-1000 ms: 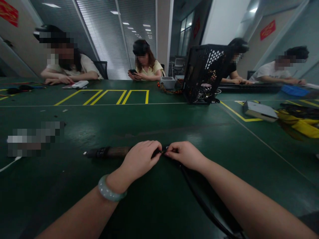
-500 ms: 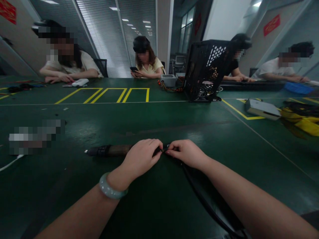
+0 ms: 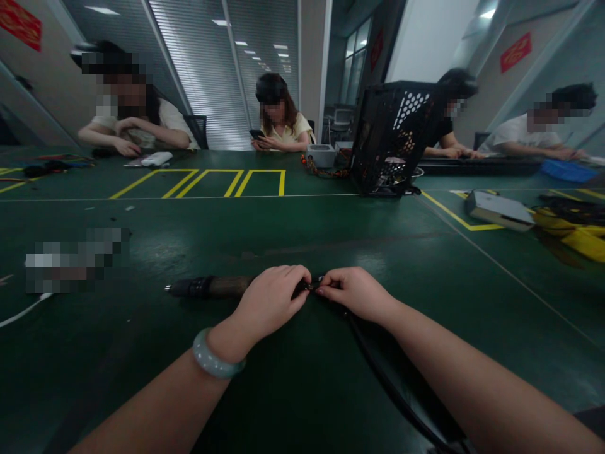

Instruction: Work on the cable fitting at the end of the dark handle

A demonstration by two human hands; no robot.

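Left hand (image 3: 274,299) still clamped on brown-black cylindrical tool (image 3: 227,287), right hand (image 3: 357,293) still pinching slim black cable (image 3: 384,383), far-left co-worker's hand (image 3: 126,125) now raised

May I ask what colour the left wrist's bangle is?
The bangle is pale grey-green, white-specked; see the head view.

From close above, the head view faces forward, down across the table (image 3: 283,230).
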